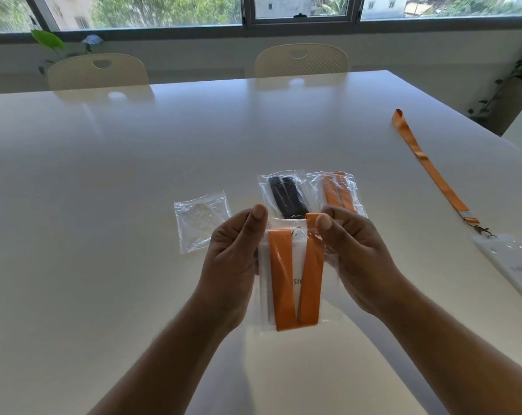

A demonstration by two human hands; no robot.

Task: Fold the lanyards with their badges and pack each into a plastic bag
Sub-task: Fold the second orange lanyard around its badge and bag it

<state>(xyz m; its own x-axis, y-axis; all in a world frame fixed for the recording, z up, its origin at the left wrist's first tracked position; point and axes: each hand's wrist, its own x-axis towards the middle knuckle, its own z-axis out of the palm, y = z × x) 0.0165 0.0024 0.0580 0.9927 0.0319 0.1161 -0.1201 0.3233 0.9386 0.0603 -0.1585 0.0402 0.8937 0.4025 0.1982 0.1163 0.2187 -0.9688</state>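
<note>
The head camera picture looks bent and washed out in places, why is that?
Head view: the wide lens bows the table edge and window frame; daylight from the window glares off the glossy tabletop, mirroring the chairs; the held bag and both forearms are slightly motion-blurred.

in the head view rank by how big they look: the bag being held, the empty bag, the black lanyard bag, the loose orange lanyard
1. loose orange lanyard, longest by far
2. held bag, though nearest the camera
3. empty bag and black lanyard bag: look alike, not ranked; the latter is partly hidden.
</note>
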